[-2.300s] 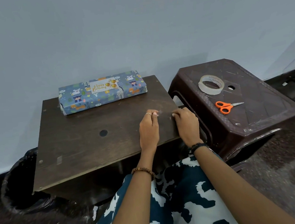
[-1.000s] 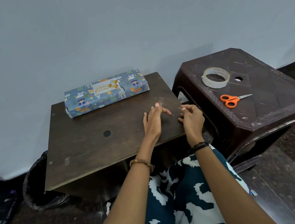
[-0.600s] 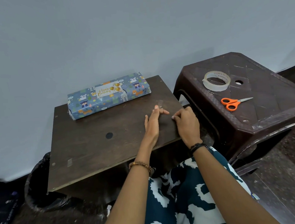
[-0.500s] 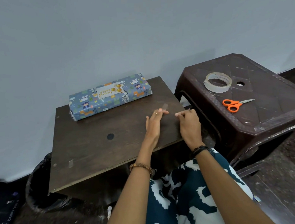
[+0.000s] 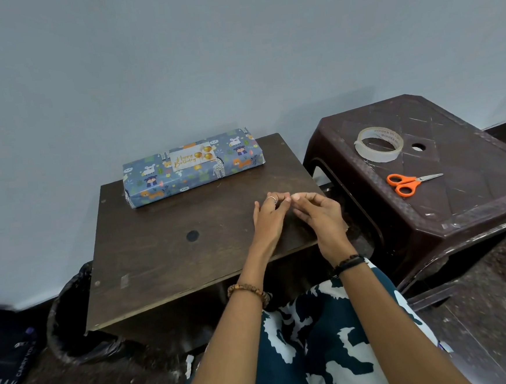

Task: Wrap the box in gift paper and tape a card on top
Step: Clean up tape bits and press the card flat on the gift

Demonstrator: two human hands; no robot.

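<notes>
The box [image 5: 194, 178], wrapped in blue animal-print gift paper, lies at the back of the dark wooden table [image 5: 159, 253], against the wall. A "Happy Birthday" card [image 5: 191, 158] lies flat on its top. My left hand [image 5: 267, 216] and my right hand [image 5: 320, 213] hover over the table's right side, well in front of the box. Their fingertips meet and pinch a small piece of clear tape, which is barely visible between them.
A brown plastic stool [image 5: 458, 206] stands to the right, carrying a roll of clear tape [image 5: 376, 157] and orange-handled scissors [image 5: 402, 183]. A bin with a black liner [image 5: 71, 321] sits at the table's left front corner. A dark bag [image 5: 4, 357] lies on the floor, far left.
My left hand lifted off the table and curled its fingers. Both hands came together, fingertips touching around the bit of tape peeled from the table's right edge. The box has not moved.
</notes>
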